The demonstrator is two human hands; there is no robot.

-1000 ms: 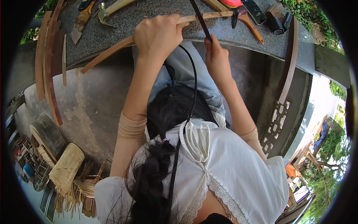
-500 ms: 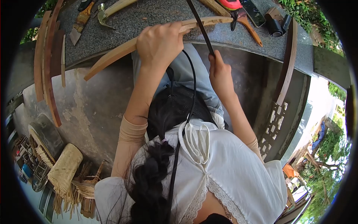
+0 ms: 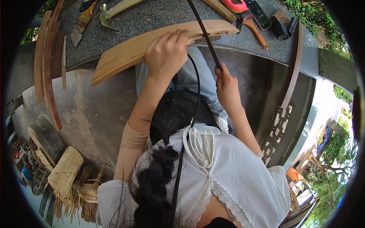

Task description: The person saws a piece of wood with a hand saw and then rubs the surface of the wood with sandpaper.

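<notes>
My left hand (image 3: 166, 51) grips a curved, pale wooden plank (image 3: 125, 53) that rests on the edge of a grey stone table (image 3: 159, 19), its broad face turned towards me. My right hand (image 3: 227, 85) is closed around the lower end of a long, thin dark tool (image 3: 203, 32). The tool slants up across the plank's right end, near its rough tip (image 3: 224, 27). My lap and a black cable lie below both hands.
On the table lie a hammer (image 3: 110, 9), a brush (image 3: 81, 22), an orange-handled tool (image 3: 254, 28), a dark phone (image 3: 258, 11) and a black cylinder (image 3: 281, 24). Curved wooden strips (image 3: 47, 64) lean at the left, another (image 3: 292, 68) at the right. A woven basket (image 3: 64, 171) sits on the ground.
The plank has turned from edge-on to showing its broad face and shifted towards me. My right hand has drawn the dark tool back and down along the plank's end.
</notes>
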